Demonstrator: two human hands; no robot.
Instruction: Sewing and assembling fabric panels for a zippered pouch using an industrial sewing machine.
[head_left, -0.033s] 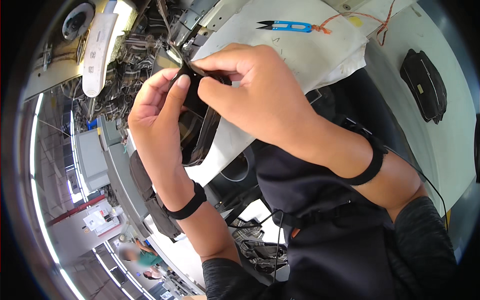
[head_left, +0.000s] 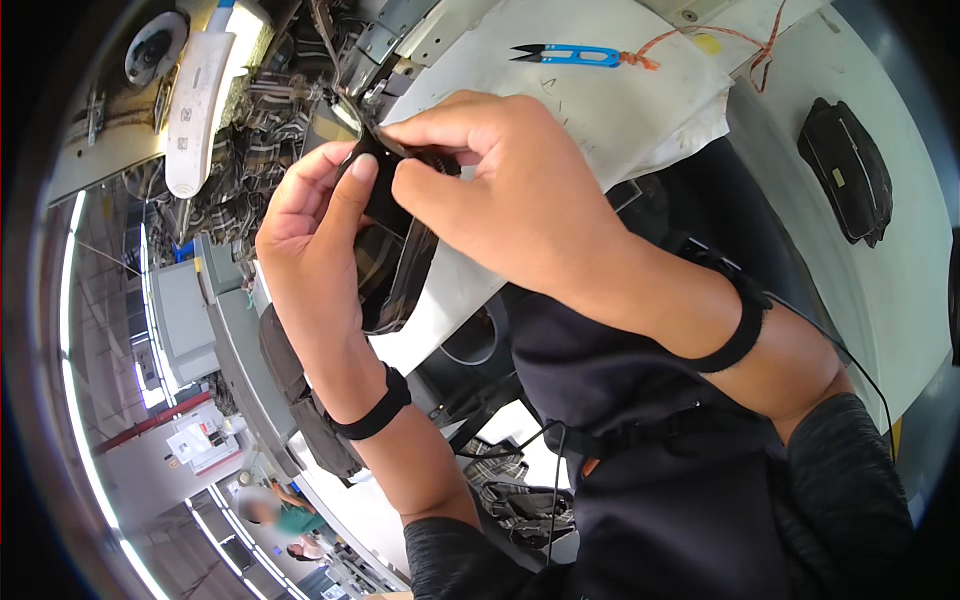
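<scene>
A dark fabric piece with a brown plaid part (head_left: pixel 388 262) hangs between my two hands, close to the metal parts of a sewing machine (head_left: pixel 350 105). My left hand (head_left: pixel 318 215) pinches its upper left edge, the thumb lying on top. From the other side my right hand (head_left: pixel 500 165) grips the upper right edge between thumb and fingers. The two sets of fingertips are close together, and the fabric's folded edge between them is partly hidden. Blue thread snips (head_left: pixel 570 55), tied to an orange cord, lie on the white work surface beyond my right hand.
Crumpled plaid fabric (head_left: pixel 235 165) is heaped left of my hands, below a white machine lamp or cover (head_left: pixel 198 115). At the far right lies a dark zipped fabric piece (head_left: pixel 848 170). More plaid pieces (head_left: pixel 525 510) sit low by my lap. People (head_left: pixel 285 515) work in the distance.
</scene>
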